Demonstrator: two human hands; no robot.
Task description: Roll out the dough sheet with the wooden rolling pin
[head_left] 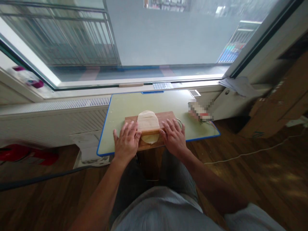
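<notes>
Left hand (127, 139) at 9 o'clock, right hand (174, 136) at 3, fingers extended, slightly spread, resting over rolling pin (150, 132) on dough (147, 121).

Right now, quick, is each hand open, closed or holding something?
Left hand: open, fingers extended, laid over the left part of the rolling pin.
Right hand: open, fingers extended, laid over its right part.

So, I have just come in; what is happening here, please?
A person has both hands, the left hand and the right hand, on the ends of a rolling pin. The pin lies across flattened dough, nearer its close edge. The dough rests on a wooden board on a blue-edged table.
</notes>
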